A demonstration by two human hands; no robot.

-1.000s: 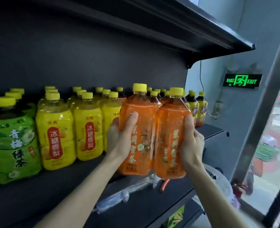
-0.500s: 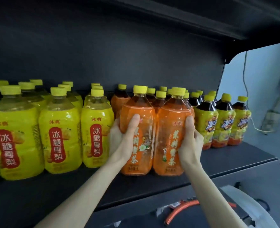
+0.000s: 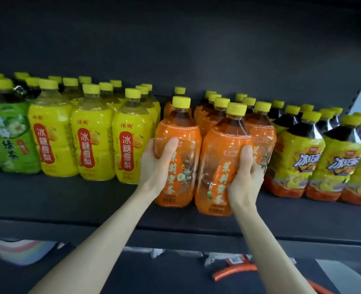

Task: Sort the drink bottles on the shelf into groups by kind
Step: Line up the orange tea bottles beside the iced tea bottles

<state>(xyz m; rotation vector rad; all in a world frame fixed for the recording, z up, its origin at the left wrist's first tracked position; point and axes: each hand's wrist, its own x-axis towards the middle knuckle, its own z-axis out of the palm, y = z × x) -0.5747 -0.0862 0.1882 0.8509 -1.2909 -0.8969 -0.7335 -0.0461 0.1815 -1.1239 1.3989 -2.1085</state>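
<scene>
Black shelf [image 3: 69, 198] boards and a dark back panel fill the view, and the board carries rows of upright, yellow-capped drink bottles; green-label tea bottles [image 3: 8, 141] stand at the far left, yellow-label pear drink bottles [image 3: 90, 141] just beside them, orange-label tea bottles [image 3: 209, 117] in the middle, and dark iced tea bottles [image 3: 296, 162] with yellow-and-orange labels at the right; two bare forearms rise from the lower edge and converge on the middle group; the left hand [image 3: 156, 166] wraps the left flank of the left orange bottle [image 3: 183, 132], thumb laid upward across the front of the label, fingers hidden round the far side, so its grip is curled round that bottle; the right hand [image 3: 245, 177] wraps the right flank of the right orange bottle [image 3: 220, 166], thumb upright on the label, fingers curled into the gap between it and the next orange bottle behind, its grip likewise closed round the bottle; both wrists are bent slightly back, palms facing each other; the two held bottles are upright, side by side and close together, at the front of the orange group near the shelf's front edge; whether their bases rest on the board or hang just above it cannot be told; below, on a lower level, lie an orange tube [image 3: 232, 271] and a blurred striped item [image 3: 22, 251].
</scene>
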